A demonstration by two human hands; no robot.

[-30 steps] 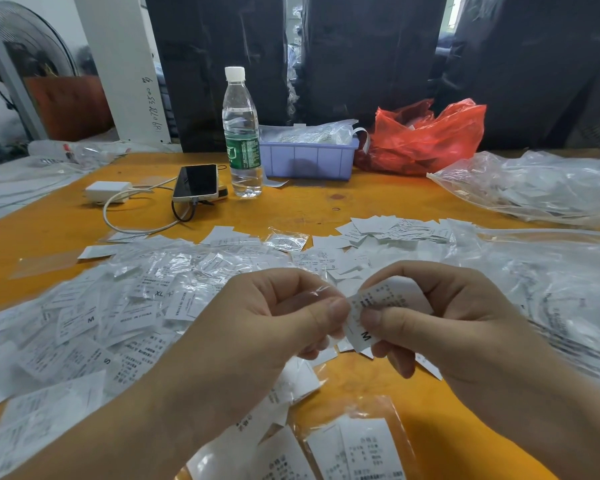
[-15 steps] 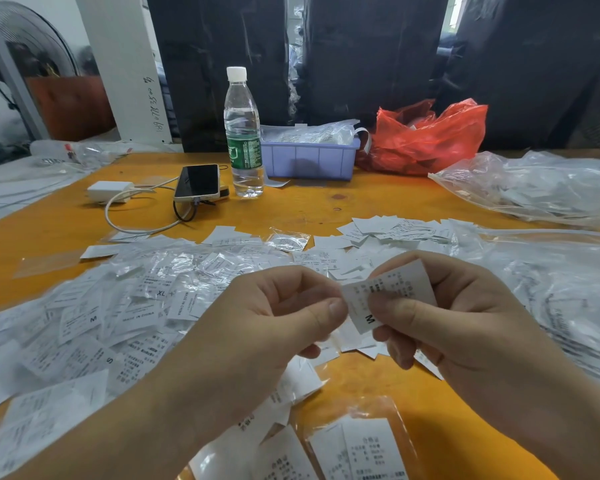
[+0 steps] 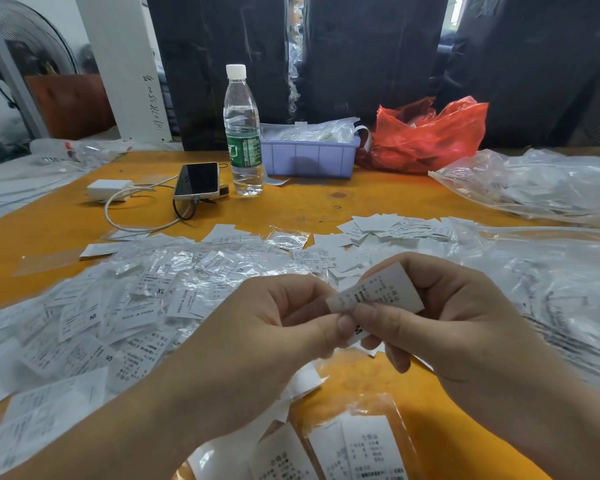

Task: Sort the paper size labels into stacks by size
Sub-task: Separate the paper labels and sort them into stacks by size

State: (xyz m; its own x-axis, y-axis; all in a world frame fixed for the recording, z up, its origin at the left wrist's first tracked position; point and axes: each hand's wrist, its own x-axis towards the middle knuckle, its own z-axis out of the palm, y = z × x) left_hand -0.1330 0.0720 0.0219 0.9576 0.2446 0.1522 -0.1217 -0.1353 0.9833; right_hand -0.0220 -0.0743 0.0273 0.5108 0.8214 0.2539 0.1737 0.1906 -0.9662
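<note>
We see the loose labels (image 3: 118, 317) as the biggest mass here: white paper slips with black print, many in crinkled clear sleeves, spread in a wide heap over the left and middle of the table, with letters M, S and XL readable on some. A smaller scatter of bare slips (image 3: 395, 225) lies farther back, right of centre. Above the near edge of the heap, one held label (image 3: 376, 297) sits between both hands; it is white, slightly curled, and printed with small text and a bold M at its lower end. The left hand (image 3: 278, 327) pinches its lower left corner between thumb and forefinger, and the right hand (image 3: 440, 313) clamps it with the thumb across the front and fingers curled behind.

Clear bags (image 3: 534, 188) holding more slips lie to the right, with packets (image 3: 361, 448) near the bottom edge. At the back stand a red plastic bag (image 3: 430, 136), a lilac bin (image 3: 309, 157), a water bottle (image 3: 242, 133), a phone (image 3: 198, 180) and a white charger (image 3: 110, 188) with its cable.

The table (image 3: 309, 202) is orange-yellow wood; dark sheeting hangs behind, and a fan (image 3: 25, 39) stands at far left.
</note>
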